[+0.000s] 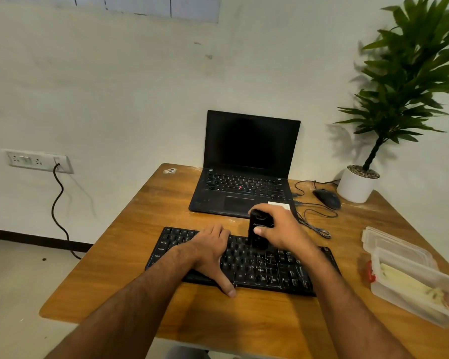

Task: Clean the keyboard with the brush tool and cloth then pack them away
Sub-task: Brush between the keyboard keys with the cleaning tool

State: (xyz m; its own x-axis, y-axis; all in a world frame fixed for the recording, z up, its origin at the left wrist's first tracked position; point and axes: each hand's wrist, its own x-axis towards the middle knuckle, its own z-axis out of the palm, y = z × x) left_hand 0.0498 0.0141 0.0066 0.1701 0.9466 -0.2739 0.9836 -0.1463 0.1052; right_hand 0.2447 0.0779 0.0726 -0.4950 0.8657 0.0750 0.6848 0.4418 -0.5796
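Observation:
A black keyboard (267,268) lies across the wooden table (130,278) in front of me. My left hand (213,252) rests flat on its left half, fingers straight, thumb over the front edge. My right hand (280,229) grips a black brush tool (257,234) held upright, its lower end down on the keys near the keyboard's middle top row. A pale yellow cloth (410,283) lies inside a clear plastic box (430,307) at the table's right edge.
An open black laptop (244,177) stands behind the keyboard. A black mouse (327,198) with its looped cable (316,216) lies to the right of the laptop. A potted plant (358,182) fills the far right corner. The box lid (392,242) leans behind the box.

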